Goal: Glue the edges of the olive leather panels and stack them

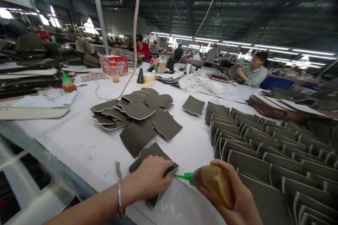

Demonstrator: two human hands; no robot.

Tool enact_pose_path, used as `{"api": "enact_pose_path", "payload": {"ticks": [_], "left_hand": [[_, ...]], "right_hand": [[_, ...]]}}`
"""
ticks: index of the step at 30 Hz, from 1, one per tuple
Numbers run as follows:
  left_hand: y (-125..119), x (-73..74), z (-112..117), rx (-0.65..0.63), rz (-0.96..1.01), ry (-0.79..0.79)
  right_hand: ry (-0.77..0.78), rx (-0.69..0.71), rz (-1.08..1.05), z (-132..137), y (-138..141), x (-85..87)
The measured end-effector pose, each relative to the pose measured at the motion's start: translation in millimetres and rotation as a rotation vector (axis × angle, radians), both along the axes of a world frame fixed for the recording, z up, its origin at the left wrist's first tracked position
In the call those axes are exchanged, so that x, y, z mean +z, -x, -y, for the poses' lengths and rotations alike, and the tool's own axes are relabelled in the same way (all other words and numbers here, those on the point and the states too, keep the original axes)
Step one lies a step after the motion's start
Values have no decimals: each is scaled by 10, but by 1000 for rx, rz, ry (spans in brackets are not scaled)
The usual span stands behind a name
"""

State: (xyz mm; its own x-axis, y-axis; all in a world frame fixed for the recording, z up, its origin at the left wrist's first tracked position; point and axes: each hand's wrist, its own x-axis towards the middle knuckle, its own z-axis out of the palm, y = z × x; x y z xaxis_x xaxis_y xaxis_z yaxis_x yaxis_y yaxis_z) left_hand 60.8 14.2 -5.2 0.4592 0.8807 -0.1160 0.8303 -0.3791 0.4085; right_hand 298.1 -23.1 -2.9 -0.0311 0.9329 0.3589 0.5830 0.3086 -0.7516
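My right hand (237,190) is wrapped around a squeeze bottle (215,182) of amber liquid, like glue, with a green nozzle. The nozzle tip points left and meets the edge of a dark olive leather-like piece (151,151). On that piece rests my left hand (151,177), its fingers closed over the right-hand edge; part of the piece is hidden beneath the hand. A loose pile of similar pieces (138,109) lies just beyond. To the right, many more pieces (245,161) stand in overlapping rows, and one single piece (193,105) lies between pile and rows.
A second green-tipped bottle (68,84) stands at the left near a pale strip (34,113). Farther back are a red patterned box (120,64), a red-capped jar (114,72) and a black cone (141,76). A hose (135,35) hangs over the table. Co-workers sit beyond.
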Motion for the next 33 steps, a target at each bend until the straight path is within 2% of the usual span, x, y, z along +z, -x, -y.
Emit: {"api": "enact_pose_path", "payload": {"ticks": [6,11,15,20,25,33], "left_hand": [[24,24,2,-32,1,-8],[46,18,-7,-37,10,1],[55,23,-5,-38,25,13],[66,13,-18,-32,47,34],[80,-17,-13,-21,85,38],[91,-24,18,-5,82,29]], "right_hand": [[102,-107,-83,41,38,4],[144,-56,-93,57,15,5],[186,-116,-124,59,-7,-11],[207,-67,-164,137,56,-46],[236,-115,-194,213,120,-59],[230,-29,-105,261,-62,-320]]}}
